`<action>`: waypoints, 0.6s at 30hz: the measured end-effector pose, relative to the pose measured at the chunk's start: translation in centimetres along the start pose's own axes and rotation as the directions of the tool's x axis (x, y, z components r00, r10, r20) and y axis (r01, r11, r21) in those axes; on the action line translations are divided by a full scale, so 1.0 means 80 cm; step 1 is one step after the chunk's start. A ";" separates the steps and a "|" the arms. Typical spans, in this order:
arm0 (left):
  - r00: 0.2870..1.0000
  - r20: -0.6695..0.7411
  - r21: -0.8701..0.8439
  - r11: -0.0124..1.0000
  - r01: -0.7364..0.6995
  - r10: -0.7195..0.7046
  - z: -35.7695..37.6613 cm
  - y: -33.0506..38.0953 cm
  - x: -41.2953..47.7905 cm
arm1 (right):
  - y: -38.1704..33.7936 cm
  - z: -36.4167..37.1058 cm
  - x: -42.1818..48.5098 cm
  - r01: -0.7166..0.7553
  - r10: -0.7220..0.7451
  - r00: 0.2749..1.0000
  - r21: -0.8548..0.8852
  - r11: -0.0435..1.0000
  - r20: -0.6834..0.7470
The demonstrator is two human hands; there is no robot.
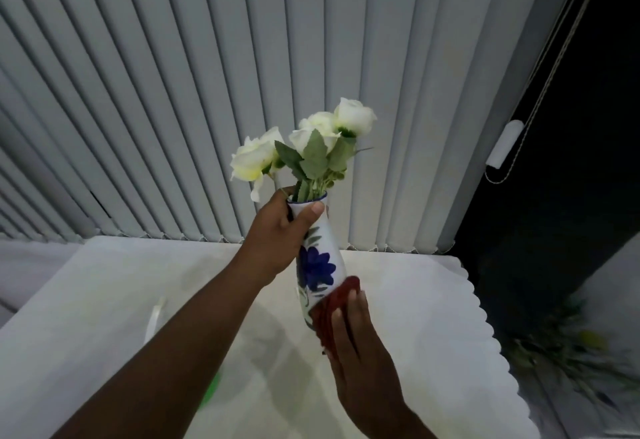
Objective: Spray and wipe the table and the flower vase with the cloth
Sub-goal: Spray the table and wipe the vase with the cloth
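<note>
A white vase point(317, 262) with a blue flower pattern is held up above the table point(433, 317), tilted slightly. White roses with green leaves point(311, 148) stand in it. My left hand point(277, 241) grips the vase around its neck, thumb across the front. My right hand point(356, 345) presses a dark red cloth point(332, 310) against the vase's lower part and base. The bottom of the vase is hidden by the cloth. A green and white object point(211, 390), possibly the spray bottle, peeks out under my left forearm.
The table wears a white cloth with a scalloped edge point(491, 328) on the right. Grey vertical blinds point(207, 92) hang right behind it. A dark gap and a blind cord point(505, 148) are at the right.
</note>
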State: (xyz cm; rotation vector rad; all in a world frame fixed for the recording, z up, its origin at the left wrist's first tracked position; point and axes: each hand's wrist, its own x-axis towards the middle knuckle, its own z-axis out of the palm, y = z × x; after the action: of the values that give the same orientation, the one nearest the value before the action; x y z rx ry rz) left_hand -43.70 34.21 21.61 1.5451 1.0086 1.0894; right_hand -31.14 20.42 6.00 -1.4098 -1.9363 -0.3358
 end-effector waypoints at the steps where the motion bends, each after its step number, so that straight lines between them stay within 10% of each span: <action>1: 1.000 0.004 -0.006 1.000 0.000 0.000 -0.002 0.005 -0.003 | -0.002 -0.003 -0.007 0.002 -0.002 1.000 0.010 1.000 0.018; 7: 0.991 0.133 -0.007 1.000 -0.014 0.015 0.006 0.023 -0.025 | -0.013 -0.059 0.071 -0.096 0.104 0.995 0.365 0.926 -0.003; 18: 0.988 0.136 -0.175 0.983 -0.048 0.073 0.002 0.052 -0.041 | -0.021 -0.082 0.027 -0.445 0.387 0.870 0.824 0.349 0.306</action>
State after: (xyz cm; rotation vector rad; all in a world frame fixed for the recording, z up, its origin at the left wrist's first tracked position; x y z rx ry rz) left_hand -43.99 30.21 25.09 1.4987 0.7556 1.0627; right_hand -30.45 17.55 12.50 -1.0760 -1.2917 0.8908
